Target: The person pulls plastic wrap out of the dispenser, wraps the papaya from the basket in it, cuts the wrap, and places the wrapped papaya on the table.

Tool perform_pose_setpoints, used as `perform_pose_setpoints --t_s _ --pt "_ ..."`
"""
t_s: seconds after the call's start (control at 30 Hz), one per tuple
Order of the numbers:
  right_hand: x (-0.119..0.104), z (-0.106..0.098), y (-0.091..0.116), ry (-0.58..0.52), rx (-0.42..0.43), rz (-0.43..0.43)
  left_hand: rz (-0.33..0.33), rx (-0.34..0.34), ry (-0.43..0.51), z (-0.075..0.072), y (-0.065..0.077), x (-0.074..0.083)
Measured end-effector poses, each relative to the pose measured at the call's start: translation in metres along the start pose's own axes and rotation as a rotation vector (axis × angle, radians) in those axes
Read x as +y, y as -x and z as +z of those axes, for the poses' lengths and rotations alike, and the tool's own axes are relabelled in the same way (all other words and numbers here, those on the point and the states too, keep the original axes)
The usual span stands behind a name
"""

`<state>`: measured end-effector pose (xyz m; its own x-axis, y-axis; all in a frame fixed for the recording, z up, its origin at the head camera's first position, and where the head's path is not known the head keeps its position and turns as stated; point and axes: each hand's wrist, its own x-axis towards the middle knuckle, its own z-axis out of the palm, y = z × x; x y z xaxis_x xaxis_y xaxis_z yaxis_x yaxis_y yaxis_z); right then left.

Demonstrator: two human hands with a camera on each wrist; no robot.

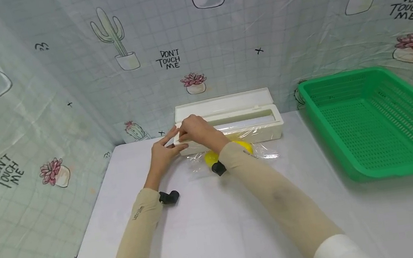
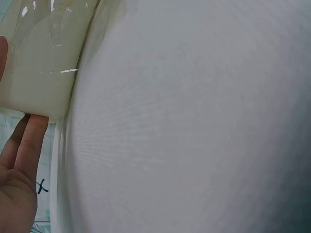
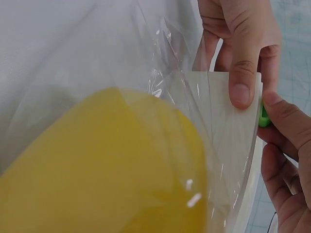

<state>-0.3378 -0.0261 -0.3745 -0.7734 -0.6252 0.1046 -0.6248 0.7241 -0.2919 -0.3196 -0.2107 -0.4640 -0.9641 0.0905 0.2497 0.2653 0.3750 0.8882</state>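
A long white cling film dispenser (image 1: 270, 132) lies against the back wall with its lid raised. My left hand (image 1: 160, 156) grips its left end, thumb on the front face and fingers around the end in the right wrist view. At the top edge of that end, my right hand (image 1: 199, 131) pinches a small green slide cutter (image 3: 264, 118), mostly hidden by the fingers. Clear cling film (image 1: 267, 152) hangs from the dispenser's front onto the table. Under the film lies a smooth yellow rounded object (image 3: 104, 160), partly hidden by my right wrist in the head view.
A green plastic basket (image 1: 385, 173) stands on the right of the white table (image 1: 206, 239). Behind and to the left hangs a cactus-printed sheet (image 1: 218, 43). Black wrist cameras (image 1: 169, 197) jut from both sleeves.
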Motion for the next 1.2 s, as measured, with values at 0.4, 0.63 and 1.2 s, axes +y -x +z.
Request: perform_pose_setpoints --t_s 0.4,0.63,1.2 --pt "-0.001 -0.008 0.003 0.002 0.005 -0.02 -0.047 0.006 -0.053 -0.002 0.001 0.004" --pt "0.002 -0.011 0.006 0.02 0.014 -0.005 -0.093 -0.007 -0.07 -0.004 0.0 0.009" --pt "0.016 -0.011 0.01 -0.029 -0.015 -0.03 -0.103 -0.007 -0.057 -0.005 -0.001 0.006"
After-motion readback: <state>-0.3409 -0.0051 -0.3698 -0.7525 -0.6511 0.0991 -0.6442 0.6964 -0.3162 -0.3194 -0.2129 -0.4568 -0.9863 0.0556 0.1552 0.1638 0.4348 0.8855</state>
